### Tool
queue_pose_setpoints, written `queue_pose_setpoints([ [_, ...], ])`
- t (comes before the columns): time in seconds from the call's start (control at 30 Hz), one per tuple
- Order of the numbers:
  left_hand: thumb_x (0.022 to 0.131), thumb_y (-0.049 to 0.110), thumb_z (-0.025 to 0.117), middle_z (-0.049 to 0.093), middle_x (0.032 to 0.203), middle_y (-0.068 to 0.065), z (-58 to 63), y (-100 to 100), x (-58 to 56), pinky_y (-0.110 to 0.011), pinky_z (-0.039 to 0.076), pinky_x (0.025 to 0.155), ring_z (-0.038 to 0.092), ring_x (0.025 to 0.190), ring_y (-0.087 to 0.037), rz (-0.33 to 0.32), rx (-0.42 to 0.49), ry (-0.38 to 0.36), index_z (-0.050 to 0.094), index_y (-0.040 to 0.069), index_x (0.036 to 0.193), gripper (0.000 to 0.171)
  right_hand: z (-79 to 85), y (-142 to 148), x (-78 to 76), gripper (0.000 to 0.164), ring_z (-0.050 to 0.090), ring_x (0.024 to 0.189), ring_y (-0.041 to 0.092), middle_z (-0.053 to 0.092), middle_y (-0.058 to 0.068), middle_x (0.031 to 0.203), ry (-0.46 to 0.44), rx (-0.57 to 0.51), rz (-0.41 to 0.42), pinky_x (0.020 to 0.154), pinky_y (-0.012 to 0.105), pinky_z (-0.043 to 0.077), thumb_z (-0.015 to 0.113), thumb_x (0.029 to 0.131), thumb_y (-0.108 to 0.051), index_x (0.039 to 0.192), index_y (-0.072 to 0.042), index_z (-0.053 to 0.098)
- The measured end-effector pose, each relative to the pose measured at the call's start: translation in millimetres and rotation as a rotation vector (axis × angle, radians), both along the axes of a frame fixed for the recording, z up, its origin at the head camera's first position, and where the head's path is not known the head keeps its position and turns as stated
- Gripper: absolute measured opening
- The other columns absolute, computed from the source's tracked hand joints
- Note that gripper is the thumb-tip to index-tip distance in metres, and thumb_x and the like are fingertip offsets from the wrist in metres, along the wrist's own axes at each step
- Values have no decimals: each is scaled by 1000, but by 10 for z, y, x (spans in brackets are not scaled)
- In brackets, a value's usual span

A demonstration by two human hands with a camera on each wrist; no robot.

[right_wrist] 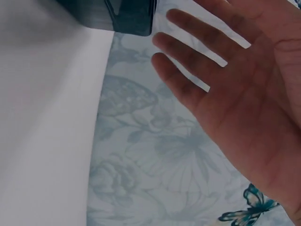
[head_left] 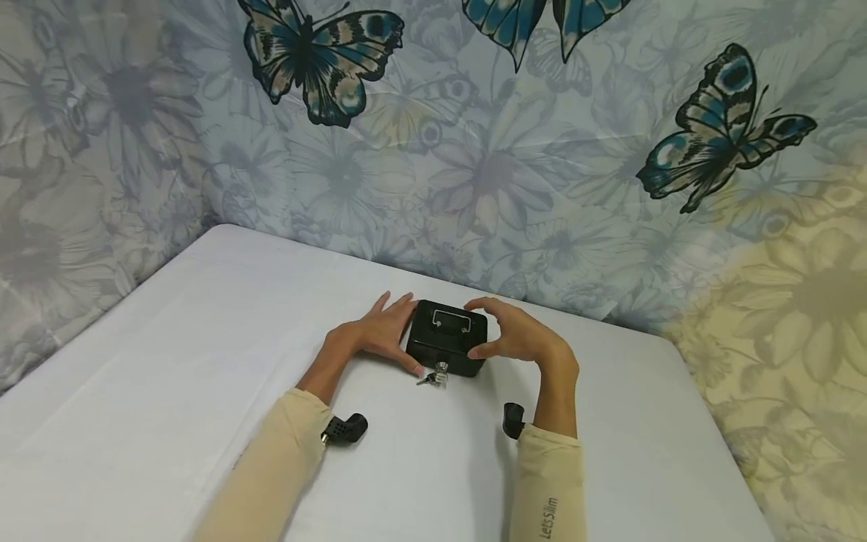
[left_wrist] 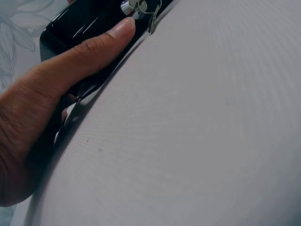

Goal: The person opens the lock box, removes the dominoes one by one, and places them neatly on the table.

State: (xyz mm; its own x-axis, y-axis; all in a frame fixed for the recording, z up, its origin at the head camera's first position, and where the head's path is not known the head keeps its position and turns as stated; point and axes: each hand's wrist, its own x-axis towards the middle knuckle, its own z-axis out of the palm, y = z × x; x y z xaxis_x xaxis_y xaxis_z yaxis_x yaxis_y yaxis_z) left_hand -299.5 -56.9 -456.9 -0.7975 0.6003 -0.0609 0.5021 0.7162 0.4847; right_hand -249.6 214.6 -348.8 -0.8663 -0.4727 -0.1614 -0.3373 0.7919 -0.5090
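A black cash box (head_left: 440, 348) with a folding wire handle (head_left: 451, 321) on its lid lies toward the far edge of the white table. Keys (head_left: 431, 379) hang from the lock (head_left: 442, 366) on its front. My left hand (head_left: 378, 331) holds the box's left side, with the thumb along its front near the lock, as the left wrist view also shows. At the right side is my right hand (head_left: 518, 333), its thumb overlapping the front right corner in the head view. In the right wrist view its long fingers (right_wrist: 188, 77) are spread, their tips short of the box.
White cloth covers the table (head_left: 169, 376). Behind its far edge hangs a fabric backdrop (head_left: 488, 165) with flowers and butterflies. A small black camera mount (head_left: 347, 427) juts from the left sleeve, and another mount (head_left: 513, 420) from the right.
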Motion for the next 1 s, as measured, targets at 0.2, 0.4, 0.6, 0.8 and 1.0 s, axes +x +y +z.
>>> queue_pose_setpoints([
  [0.2,73,65,85,14,177,-17,-34,-28,-14,-54,-8,135,4,167,-29,9,-21,7,13,2,167,134,18,-56,28,87,50,145,33,52,10,158,-53,105,-34,117,60,44,91,79,-21,154,-21,47],
  [0.4,74,64,84,18,177,-12,-35,-32,-23,-54,-8,135,3,167,-28,16,6,2,16,8,168,129,78,-97,42,92,48,146,35,50,9,159,-92,167,-74,116,62,44,92,78,-21,156,-24,45],
  [0.6,74,64,84,18,177,-12,1,-30,-28,-55,-8,135,4,167,-28,9,2,2,17,9,168,128,53,-183,13,93,50,144,34,48,8,159,-66,156,-54,118,58,44,94,75,-14,154,-16,46],
  [0.8,74,65,84,20,176,-13,-32,-23,-25,-55,-6,135,5,167,-29,9,-7,9,20,8,167,127,-20,-254,-19,89,47,143,36,47,8,157,-12,211,-25,118,59,44,94,76,-13,151,-13,47],
  [1.0,74,66,83,20,176,-14,-22,12,-19,-55,-7,135,5,167,-28,-9,-13,6,22,8,167,125,-27,-247,1,84,48,137,37,50,9,150,17,237,-21,114,60,46,93,75,-14,147,-12,49],
])
